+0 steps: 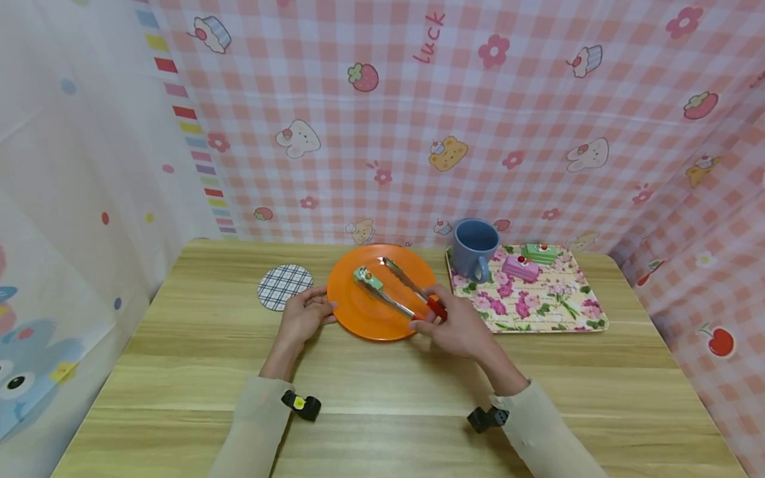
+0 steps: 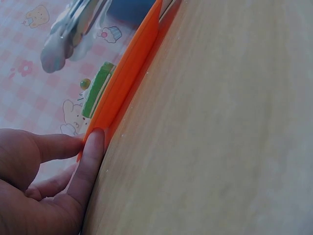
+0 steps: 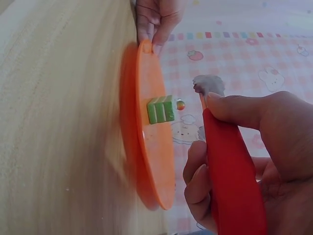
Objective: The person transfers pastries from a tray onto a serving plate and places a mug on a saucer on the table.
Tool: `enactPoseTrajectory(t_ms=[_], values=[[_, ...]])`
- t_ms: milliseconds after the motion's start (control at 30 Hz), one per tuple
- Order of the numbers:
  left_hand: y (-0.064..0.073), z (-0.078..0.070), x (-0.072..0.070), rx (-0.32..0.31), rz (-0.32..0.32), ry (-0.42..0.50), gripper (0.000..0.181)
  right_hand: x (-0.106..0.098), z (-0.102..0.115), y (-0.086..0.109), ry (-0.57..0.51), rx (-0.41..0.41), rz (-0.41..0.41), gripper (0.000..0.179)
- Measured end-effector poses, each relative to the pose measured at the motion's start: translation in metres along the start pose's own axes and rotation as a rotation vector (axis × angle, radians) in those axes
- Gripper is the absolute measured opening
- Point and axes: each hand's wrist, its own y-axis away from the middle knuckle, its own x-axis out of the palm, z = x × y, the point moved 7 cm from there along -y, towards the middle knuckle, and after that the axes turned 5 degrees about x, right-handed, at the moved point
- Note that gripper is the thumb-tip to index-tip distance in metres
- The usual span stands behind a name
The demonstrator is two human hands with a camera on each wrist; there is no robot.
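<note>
My left hand (image 1: 301, 318) pinches the near-left rim of an orange plate (image 1: 352, 312) between thumb and finger; the left wrist view shows that rim raised slightly off the wood. On the plate sits a toy slice of green cake (image 3: 161, 109) with cream and a small round topping. My right hand (image 1: 461, 326) grips metal tongs (image 1: 397, 304) by their red handles (image 3: 232, 171). The tongs' arms are spread over the plate, with one tip close to the cake in the head view. From the wrist views, the tips hang above the cake, holding nothing.
A floral tray (image 1: 562, 312) to the right bears a blue mug (image 1: 469, 249), a pink cake slice (image 1: 518, 269) and another green slice (image 1: 542, 253). Left of the plate lies a round checked coaster (image 1: 284, 287). Patterned cloth (image 1: 382, 119) hangs behind the wooden table (image 1: 370, 398).
</note>
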Motion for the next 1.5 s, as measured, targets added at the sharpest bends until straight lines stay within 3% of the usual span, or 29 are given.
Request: enactPoseTrajectory(t_ms=[1033,1500], values=[[-0.002,0.002,0.000,-0.012,-0.006,0.005,0.044,-0.040,-0.008,0.019,-0.059,-0.050,-0.117,0.068],[-0.002,0.002,0.000,-0.015,-0.006,0.002,0.046,-0.066,-0.016,0.027,-0.040,0.002,-0.175,0.073]])
